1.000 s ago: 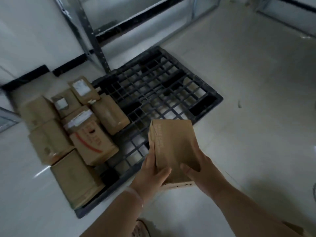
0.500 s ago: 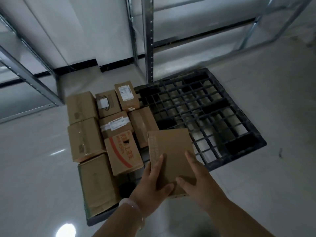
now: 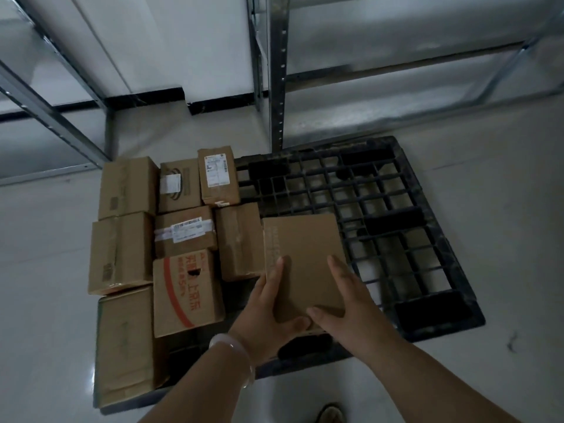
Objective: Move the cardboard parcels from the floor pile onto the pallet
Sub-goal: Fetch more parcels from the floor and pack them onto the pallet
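As the view draws nearer than half a second ago, both hands keep their grip on the plain parcel [image 3: 305, 257] over the pallet [image 3: 396, 239].
Head view: the left hand [image 3: 268, 312] and the right hand [image 3: 351, 306] clasp the parcel's near corners, thumbs on top. It hangs just beside the stacked parcels [image 3: 183, 239] covering the pallet's left part. Right of it the black grid shows bare. Pale glossy floor [image 3: 503, 209] surrounds the pallet, and a metal shelf upright [image 3: 276, 71] stands behind its far edge.
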